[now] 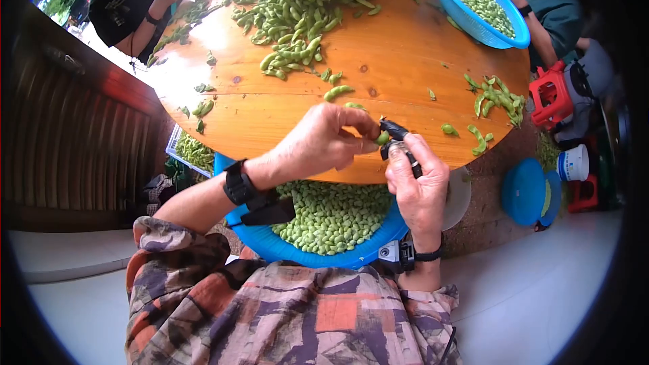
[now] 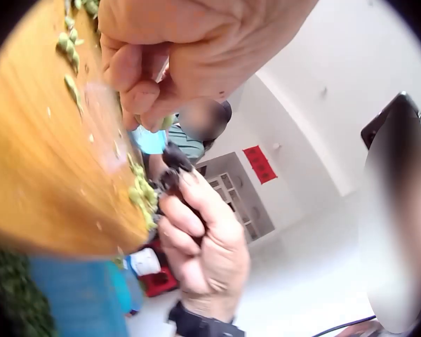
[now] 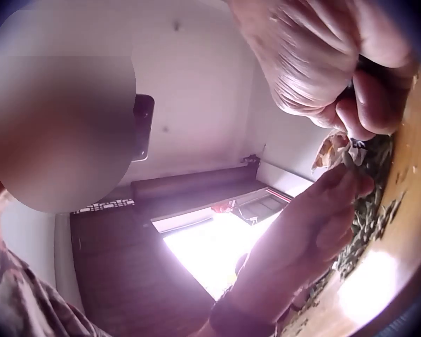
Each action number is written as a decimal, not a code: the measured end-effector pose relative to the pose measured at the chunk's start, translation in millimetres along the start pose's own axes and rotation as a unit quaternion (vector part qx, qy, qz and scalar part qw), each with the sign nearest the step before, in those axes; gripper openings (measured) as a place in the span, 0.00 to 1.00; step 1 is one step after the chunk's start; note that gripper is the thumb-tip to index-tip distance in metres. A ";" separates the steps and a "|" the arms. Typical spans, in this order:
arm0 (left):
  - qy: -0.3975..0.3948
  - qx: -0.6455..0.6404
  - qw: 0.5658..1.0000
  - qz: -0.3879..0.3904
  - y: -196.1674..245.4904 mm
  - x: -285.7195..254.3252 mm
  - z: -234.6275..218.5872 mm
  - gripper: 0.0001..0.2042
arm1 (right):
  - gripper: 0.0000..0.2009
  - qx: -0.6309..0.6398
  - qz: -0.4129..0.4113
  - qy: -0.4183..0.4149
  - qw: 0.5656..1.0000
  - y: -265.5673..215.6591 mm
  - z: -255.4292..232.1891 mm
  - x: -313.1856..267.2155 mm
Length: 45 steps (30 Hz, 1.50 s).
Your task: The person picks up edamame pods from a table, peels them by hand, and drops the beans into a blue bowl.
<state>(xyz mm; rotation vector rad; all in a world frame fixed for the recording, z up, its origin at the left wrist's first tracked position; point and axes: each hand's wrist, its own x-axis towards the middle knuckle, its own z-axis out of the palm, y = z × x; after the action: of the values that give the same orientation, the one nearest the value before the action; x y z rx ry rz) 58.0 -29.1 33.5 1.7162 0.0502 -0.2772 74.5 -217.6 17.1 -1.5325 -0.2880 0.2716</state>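
Observation:
In the head view the left hand (image 1: 331,138) pinches a green pod (image 1: 383,138) between thumb and fingers above the table's near edge. Close against it, the right hand (image 1: 420,186) has black coverings (image 1: 394,129) on its thumb and finger, which meet the pod's end; its other fingers are curled. The left wrist view shows the left hand (image 2: 189,56) above and the right hand (image 2: 207,239) below, their tips near each other. Shelled green beans (image 1: 331,220) fill a blue basin (image 1: 318,259) under the forearms.
A heap of pods (image 1: 297,10) covers the far part of the wooden table (image 1: 399,71). Smaller pod piles (image 1: 500,100) lie at the right. A blue basket (image 1: 510,42) of beans stands at the far right edge. Two people sit across, one at each side.

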 end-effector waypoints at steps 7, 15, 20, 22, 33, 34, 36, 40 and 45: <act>0.023 -0.168 0.985 -0.040 -21.4 -25.9 8.9 0.06 | 0.07 -0.020 -0.021 -0.059 0.998 8.0 6.2 -9.4; -0.092 -0.380 0.918 -0.061 -41.6 -33.1 9.5 0.03 | 0.05 0.125 0.096 -0.110 0.981 10.0 -3.2 -13.1; -0.098 -0.391 0.912 -0.075 -46.7 -37.9 17.2 0.03 | 0.06 0.208 0.154 -0.136 0.956 19.9 -7.2 -18.9; -0.021 -0.293 0.954 -0.054 -38.0 -41.4 19.3 0.04 | 0.08 0.139 0.106 -0.124 0.977 13.9 -1.5 -23.9; 0.019 -0.341 0.939 -0.050 -45.5 -46.1 26.7 0.04 | 0.08 0.239 0.115 -0.162 0.950 25.7 -9.2 -22.8; -0.005 -0.381 0.922 -0.066 -45.0 -46.1 24.6 0.04 | 0.08 0.240 0.116 -0.162 0.950 24.8 -8.7 -22.8; -0.028 -0.421 0.903 -0.082 -45.1 -46.7 23.2 0.04 | 0.07 0.176 0.105 -0.155 0.966 19.1 -4.7 -22.5; 0.001 -0.350 0.936 -0.047 -47.4 -46.6 27.1 0.03 | 0.07 0.003 0.001 -0.109 0.994 19.8 5.3 -27.6; 0.063 -0.404 0.912 0.019 -52.6 -40.9 32.7 0.04 | 0.08 0.088 0.096 -0.130 0.983 12.1 4.5 -32.6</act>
<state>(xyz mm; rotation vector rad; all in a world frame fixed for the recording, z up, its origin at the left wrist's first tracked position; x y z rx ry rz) 3.2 -47.2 -13.2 0.9031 0.1994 -0.0882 42.4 -224.6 4.7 -1.3515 -0.3122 0.6370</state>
